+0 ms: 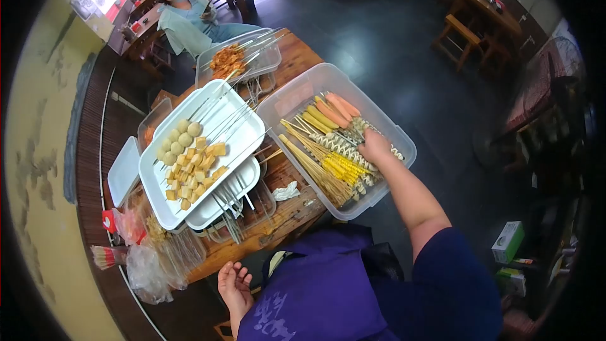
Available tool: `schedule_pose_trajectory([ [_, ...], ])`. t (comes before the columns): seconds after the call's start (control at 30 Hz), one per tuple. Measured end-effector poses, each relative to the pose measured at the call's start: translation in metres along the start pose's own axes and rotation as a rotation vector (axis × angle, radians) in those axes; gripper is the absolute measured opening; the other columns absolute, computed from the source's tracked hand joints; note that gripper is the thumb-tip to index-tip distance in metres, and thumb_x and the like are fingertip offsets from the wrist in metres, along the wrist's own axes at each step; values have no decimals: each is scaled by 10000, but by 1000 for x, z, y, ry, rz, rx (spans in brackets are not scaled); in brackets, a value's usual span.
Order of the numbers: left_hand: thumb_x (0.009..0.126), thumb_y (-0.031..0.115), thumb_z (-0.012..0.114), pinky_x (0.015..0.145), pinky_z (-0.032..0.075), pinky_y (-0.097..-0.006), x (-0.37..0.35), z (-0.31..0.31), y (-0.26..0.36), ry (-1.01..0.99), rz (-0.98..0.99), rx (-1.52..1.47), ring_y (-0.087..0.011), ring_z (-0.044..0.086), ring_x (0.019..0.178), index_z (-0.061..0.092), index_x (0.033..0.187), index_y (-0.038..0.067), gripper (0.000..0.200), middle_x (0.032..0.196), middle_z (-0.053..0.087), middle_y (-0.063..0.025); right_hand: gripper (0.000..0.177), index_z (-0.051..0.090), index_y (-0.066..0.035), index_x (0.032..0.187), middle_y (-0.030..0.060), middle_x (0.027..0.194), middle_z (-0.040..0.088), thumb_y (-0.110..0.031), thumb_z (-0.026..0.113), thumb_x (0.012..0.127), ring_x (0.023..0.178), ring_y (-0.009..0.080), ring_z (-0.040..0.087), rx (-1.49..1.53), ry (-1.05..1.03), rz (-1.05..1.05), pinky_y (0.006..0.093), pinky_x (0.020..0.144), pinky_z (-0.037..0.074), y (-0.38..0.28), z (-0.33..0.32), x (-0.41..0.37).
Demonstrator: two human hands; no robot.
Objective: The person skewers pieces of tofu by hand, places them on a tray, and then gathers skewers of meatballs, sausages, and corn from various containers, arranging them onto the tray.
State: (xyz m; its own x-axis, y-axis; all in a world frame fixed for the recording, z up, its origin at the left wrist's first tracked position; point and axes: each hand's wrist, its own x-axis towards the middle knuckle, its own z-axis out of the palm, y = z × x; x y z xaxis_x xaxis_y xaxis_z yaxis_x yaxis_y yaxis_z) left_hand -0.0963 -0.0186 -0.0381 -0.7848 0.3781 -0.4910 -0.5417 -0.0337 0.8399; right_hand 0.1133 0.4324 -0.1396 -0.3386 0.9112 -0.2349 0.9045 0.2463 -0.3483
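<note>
My right hand (375, 146) reaches into a large clear plastic bin (400, 136) at the right end of the wooden table. Its fingers are closed down among skewers, beside white spiral skewers (338, 145); what they grip is hidden. Pink-orange skewers (339, 107) and yellow ones (338, 168) lie around it. Near the apron, my left hand (234, 284) hangs below the table edge, fingers loosely curled and apart, holding nothing. Left of the bin, a white tray (243, 119) carries skewered pale balls (178, 143) and golden cubes (197, 167).
A clear container (270, 57) of red-orange food stands at the table's far end, near a seated masked person (189, 22). Plastic bags (148, 271) lie at the left edge. A crumpled tissue (286, 191) is on the table (302, 209). Stools (461, 38) stand beyond.
</note>
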Motion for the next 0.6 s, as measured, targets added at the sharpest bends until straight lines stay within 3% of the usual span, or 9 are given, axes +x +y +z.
schedule_pose_trajectory([
  [0.07, 937, 183, 583, 724, 533, -305, -5, 14, 16, -94, 14, 107, -174, 622, 872, 559, 1129, 70, 224, 1012, 629, -66, 353, 614, -37, 1048, 190, 1014, 674, -222, 687, 756, 969, 340, 649, -22, -1, 48, 436, 844, 506, -2, 5, 3],
  [0.2, 902, 148, 633, 810, 530, -346, -24, 71, 74, -573, 257, 259, -230, 640, 956, 499, 1264, -24, 423, 1126, 640, -152, 250, 642, -45, 999, 176, 990, 686, -163, 629, 779, 954, 341, 658, -54, -10, 78, 440, 833, 509, -19, -11, -7],
  [0.27, 837, 174, 704, 856, 502, -352, -50, 120, 112, -790, 522, 495, -236, 639, 940, 483, 1296, -34, 550, 1138, 642, -179, 225, 648, -47, 987, 176, 995, 685, -144, 609, 788, 960, 336, 659, -38, 19, 85, 438, 828, 510, -17, -6, -6],
  [0.3, 803, 195, 731, 845, 496, -344, -58, 141, 125, -841, 748, 626, -234, 634, 910, 521, 1263, -20, 550, 1113, 653, -151, 241, 636, -45, 986, 179, 995, 680, -161, 628, 774, 954, 340, 655, -34, 22, 79, 443, 823, 510, -15, -1, -4],
  [0.37, 738, 232, 774, 790, 487, -336, -77, 182, 156, -865, 1207, 911, -236, 619, 842, 597, 1192, 20, 531, 1040, 668, -85, 285, 614, -40, 983, 186, 996, 671, -193, 665, 748, 941, 350, 649, -29, 29, 74, 453, 814, 508, -9, 5, -2],
  [0.43, 716, 271, 786, 747, 485, -338, -93, 220, 182, -826, 1523, 1109, -236, 608, 785, 584, 1203, 42, 575, 961, 671, -51, 284, 616, -47, 989, 181, 1000, 670, -190, 665, 748, 951, 344, 647, -23, 23, 74, 451, 817, 506, -11, -3, -4],
  [0.53, 743, 339, 779, 751, 488, -344, -107, 269, 195, -802, 1742, 1247, -223, 602, 727, 432, 1357, 28, 771, 866, 665, -58, 259, 632, -52, 1003, 177, 1009, 676, -162, 632, 768, 971, 338, 649, 29, 15, 73, 444, 833, 506, -9, -5, -9],
  [0.6, 718, 357, 793, 719, 499, -338, -135, 287, 195, -796, 1764, 1318, -206, 598, 686, 496, 1288, 41, 716, 815, 660, -37, 264, 632, -61, 1011, 171, 1020, 675, -165, 631, 768, 984, 334, 645, 70, 9, 84, 443, 842, 501, -6, -10, -7],
])
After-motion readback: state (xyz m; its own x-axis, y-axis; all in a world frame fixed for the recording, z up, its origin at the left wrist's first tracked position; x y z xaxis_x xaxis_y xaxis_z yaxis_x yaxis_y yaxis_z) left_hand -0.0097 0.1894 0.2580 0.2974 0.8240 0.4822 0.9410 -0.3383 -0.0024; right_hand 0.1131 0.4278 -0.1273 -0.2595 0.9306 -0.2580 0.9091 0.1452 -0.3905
